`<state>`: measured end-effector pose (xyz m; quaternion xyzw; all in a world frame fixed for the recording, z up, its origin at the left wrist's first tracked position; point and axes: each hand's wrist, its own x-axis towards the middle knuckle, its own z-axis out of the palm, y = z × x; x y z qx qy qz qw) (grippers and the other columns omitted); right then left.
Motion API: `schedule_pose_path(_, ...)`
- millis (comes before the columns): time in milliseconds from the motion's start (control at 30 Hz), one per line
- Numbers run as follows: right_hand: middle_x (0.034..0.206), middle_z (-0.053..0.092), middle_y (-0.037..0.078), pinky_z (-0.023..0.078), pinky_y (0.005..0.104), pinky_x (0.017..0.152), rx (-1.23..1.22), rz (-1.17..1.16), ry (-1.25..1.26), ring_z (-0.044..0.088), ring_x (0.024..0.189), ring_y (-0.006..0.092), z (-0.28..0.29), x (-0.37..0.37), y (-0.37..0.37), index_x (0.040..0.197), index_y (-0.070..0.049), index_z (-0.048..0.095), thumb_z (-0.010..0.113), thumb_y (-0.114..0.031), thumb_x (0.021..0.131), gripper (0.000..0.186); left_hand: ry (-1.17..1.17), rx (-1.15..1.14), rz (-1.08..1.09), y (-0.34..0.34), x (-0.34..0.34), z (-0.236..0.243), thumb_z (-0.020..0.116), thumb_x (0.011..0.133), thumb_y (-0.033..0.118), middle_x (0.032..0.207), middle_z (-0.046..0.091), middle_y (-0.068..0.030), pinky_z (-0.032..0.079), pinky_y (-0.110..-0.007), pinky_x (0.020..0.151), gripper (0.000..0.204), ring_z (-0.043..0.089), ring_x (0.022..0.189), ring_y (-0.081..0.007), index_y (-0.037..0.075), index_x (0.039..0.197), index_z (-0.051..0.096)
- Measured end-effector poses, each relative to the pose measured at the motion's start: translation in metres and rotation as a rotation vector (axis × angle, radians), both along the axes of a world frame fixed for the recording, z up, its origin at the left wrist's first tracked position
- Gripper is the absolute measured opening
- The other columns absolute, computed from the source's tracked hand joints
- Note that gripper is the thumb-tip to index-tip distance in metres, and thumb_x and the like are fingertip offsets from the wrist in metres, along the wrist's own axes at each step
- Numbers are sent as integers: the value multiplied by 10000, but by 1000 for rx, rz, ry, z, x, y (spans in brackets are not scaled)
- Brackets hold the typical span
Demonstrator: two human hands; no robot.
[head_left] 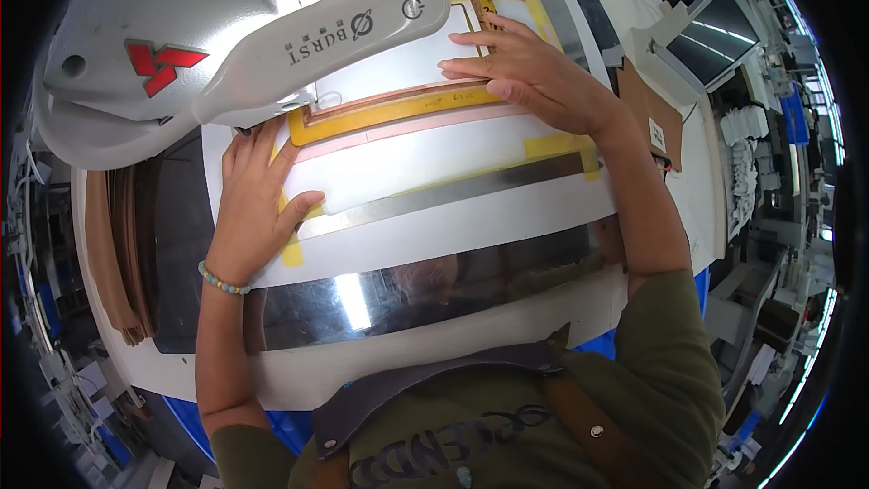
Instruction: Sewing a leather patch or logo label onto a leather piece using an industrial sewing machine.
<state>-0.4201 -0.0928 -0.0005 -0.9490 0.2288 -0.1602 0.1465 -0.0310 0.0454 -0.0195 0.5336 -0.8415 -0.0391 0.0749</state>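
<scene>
My left hand rests on the left side of a flat sewing template, its thumb stretched along the surface and its fingertips partly hidden under the machine arm. The template has a yellow frame with a brown inner border round a white middle. Spread across the right part of this frame is my right hand, fingers apart and pointing left. Neither hand grips anything. Below the frame lie a pink strip and a grey metal strip edged with yellow tape. A large white sheet lies underneath.
A grey sewing machine head hangs over the template's upper left and hides part of it. Brown flat pieces stack at the left. To the right are a brown sheet and a screen. A dark glossy plate lies nearest me.
</scene>
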Motion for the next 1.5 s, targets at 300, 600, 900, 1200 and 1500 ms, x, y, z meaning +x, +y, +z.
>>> schedule_pose_path(300, 1519, 604, 126, 253, 481, 1306, 32, -59, -82, 442, 1499, 316, -3, -8, -3, 1462, -126, 650, 310, -454, 1154, 564, 7, -5, 29, -3, 0, -4, 365, 1037, 731, 1618, 435, -246, 196, -545, 1272, 879, 347, 1514, -436, 2, 1483, 575)
schedule_pose_path(600, 1295, 765, 67, 222, 502, 1317, 116, -57, -105, 478, 1495, 266, 11, -19, -4, 1482, -96, 622, 274, -541, 1138, 662, 2, 4, 46, 0, 0, -4, 347, 1048, 716, 1615, 446, -243, 209, -544, 1269, 866, 340, 1523, -435, 13, 1504, 562)
schedule_pose_path(900, 1368, 725, 86, 208, 518, 1320, -25, -29, 7, 525, 1443, 289, 9, -8, -3, 1381, -85, 695, 301, -468, 1150, 596, 0, -11, 42, 0, 1, -5, 403, 1043, 669, 1626, 437, -237, 210, -538, 1271, 812, 335, 1528, -428, 10, 1484, 576)
schedule_pose_path(1200, 1280, 739, 145, 338, 475, 1260, -81, -108, -5, 627, 1254, 313, 10, -1, 9, 1327, -105, 732, 423, -350, 1131, 441, -14, -52, 4, 1, 3, -7, 469, 1026, 677, 1656, 384, -260, 165, -554, 1293, 816, 290, 1552, -470, 12, 1489, 565)
schedule_pose_path(1500, 1237, 749, 167, 364, 479, 1232, -86, -74, -73, 646, 1213, 322, 9, 0, 8, 1293, -70, 739, 461, -347, 1122, 429, -46, -45, -26, -6, -17, -1, 399, 1009, 763, 1588, 407, -298, 190, -565, 1247, 904, 310, 1516, -454, 18, 1488, 575)
